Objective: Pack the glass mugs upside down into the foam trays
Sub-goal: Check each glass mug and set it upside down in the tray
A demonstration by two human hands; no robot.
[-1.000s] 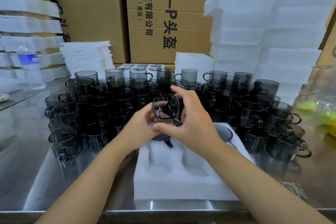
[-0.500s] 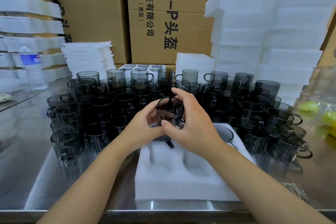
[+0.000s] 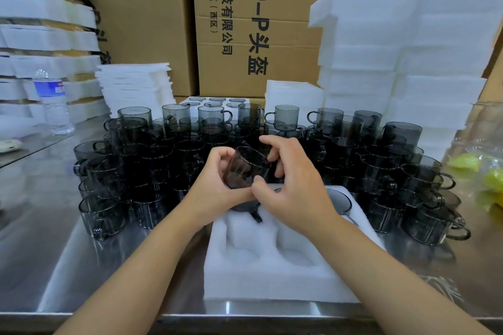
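Across the steel table (image 3: 35, 239), cardboard boxes (image 3: 152, 22) are stacked at 12 o'clock and spare foam (image 3: 394, 43) is piled high at 2 o'clock. From 9 round to 3 o'clock the waiting mugs (image 3: 136, 144) are crowded rim-up, touching one another. At 6 o'clock the foam tray (image 3: 258, 280) is laid, its near pockets bare. Two packed mugs (image 3: 337, 200) are seated base-up in its far row, one half hidden under the hands. Dead centre, just above that far row, the left hand (image 3: 212, 187) and the right hand (image 3: 296, 190) are brought together. And here it is: the held mug (image 3: 245, 168) is gripped between them. The left fingers are curled round its 9 o'clock side, and the right thumb and curled fingers are pinched on its 3 o'clock side. A second ago a round end was faced to the camera; now the mug has been rolled so the side wall is shown, slanted. The flip is judged to be under way, not finished. A far pocket is likely to be filled next, once the rim is pointed down.
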